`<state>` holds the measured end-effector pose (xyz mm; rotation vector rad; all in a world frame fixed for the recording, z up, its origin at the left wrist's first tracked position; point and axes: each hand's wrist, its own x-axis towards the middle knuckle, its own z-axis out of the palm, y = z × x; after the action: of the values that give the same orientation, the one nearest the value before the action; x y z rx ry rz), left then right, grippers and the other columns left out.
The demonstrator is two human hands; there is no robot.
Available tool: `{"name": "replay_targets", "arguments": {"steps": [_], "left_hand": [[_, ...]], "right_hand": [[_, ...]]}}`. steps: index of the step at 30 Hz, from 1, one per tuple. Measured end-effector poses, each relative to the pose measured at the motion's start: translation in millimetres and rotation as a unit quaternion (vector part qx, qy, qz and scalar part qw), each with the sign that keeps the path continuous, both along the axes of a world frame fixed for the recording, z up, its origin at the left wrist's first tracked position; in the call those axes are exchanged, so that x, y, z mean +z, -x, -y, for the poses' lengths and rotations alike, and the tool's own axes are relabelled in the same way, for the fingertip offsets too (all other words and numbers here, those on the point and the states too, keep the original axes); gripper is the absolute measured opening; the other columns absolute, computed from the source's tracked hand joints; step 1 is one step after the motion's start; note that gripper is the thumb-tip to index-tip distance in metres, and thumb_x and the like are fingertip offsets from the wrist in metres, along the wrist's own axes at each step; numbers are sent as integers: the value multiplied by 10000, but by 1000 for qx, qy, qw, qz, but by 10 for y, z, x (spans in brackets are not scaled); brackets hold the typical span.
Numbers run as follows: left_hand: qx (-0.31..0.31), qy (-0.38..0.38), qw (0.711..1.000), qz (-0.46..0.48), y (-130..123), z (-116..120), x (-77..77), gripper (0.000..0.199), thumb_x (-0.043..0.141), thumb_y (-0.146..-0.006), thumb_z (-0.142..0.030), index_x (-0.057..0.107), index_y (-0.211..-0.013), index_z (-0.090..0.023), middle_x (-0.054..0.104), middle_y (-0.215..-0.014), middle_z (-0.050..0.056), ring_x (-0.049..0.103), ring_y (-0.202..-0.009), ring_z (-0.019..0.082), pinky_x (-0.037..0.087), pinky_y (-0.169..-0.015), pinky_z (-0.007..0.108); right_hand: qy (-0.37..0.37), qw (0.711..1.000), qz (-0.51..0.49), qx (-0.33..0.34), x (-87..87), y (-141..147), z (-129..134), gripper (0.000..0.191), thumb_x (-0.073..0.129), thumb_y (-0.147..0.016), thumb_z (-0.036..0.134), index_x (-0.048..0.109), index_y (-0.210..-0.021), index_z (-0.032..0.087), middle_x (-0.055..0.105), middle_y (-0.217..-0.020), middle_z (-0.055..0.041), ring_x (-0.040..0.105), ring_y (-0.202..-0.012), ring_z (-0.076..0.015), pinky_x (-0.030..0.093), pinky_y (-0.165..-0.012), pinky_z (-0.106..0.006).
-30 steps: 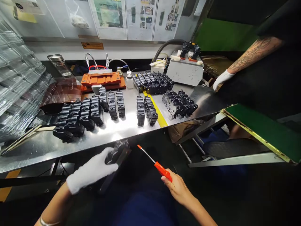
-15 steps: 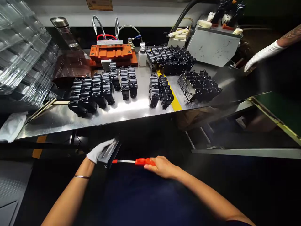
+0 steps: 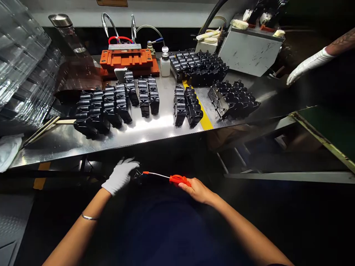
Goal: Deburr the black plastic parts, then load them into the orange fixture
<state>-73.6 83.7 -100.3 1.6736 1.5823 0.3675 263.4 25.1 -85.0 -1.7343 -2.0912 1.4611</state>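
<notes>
Below the steel bench (image 3: 52, 146), one gloved left hand (image 3: 119, 176) curls around one dark part (image 3: 137, 174), mostly hidden; one bare right hand (image 3: 195, 190) grips one screwdriver (image 3: 177, 180), its tip touching that part.

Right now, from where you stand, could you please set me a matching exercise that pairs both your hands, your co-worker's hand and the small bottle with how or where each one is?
1. Left hand
2. Right hand
3. Co-worker's hand
4. Small plastic bottle

A. Bare, around an orange-handled screwdriver
B. On the steel bench, beside an orange block
C. White-gloved, at the upper right of the view
D. White-gloved, at the screwdriver's tip

Pairs: 1-D, 2-A, 3-C, 4-B.
</notes>
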Motion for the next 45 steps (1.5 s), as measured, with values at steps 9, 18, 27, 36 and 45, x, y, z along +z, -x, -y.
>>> {"name": "replay_targets", "arguments": {"steps": [9,18,27,36,45], "left_hand": [[192,94,973,92,-125,-109,-138,595,647,-724,-544,581,-1167,-153,679,-1172,140,628,-1108,292,506,-924,366],[215,100,971,30,-360,-189,-390,678,639,-745,-547,525,-1256,-116,631,-1250,199,587,-1180,316,459,-974,374],[124,85,988,15,-350,-92,-184,507,572,-772,-558,617,-1074,-152,707,-1077,143,643,-1060,325,483,-921,417],[88,88,992,-20,-403,-1,-128,614,535,-799,-531,523,-1269,-135,590,-1314,178,531,-1238,328,388,-1044,435],[-20,23,997,74,-485,-290,1158,456,651,-695,-512,663,-1097,-298,695,-1156,27,611,-1106,316,509,-909,369]], "right_hand": [[7,998,49,34,-17,46,97,548,298,-907,659,666,-949,255,606,-674,15,576,-633,-166,378,-625,-257],[-6,988,128,90,21,222,206,651,260,-883,731,627,-838,196,661,-704,-41,621,-665,-196,322,-588,-272],[-39,986,163,-24,-56,114,30,568,262,-919,672,621,-871,234,665,-678,-22,647,-692,-212,355,-612,-285],[-29,986,158,-43,-67,108,-27,542,296,-922,646,608,-816,215,652,-677,-34,652,-706,-226,373,-624,-290],[-21,984,-5,-178,-287,-363,78,526,272,-897,674,556,-876,231,660,-811,-11,628,-776,-197,419,-689,-284]]}}
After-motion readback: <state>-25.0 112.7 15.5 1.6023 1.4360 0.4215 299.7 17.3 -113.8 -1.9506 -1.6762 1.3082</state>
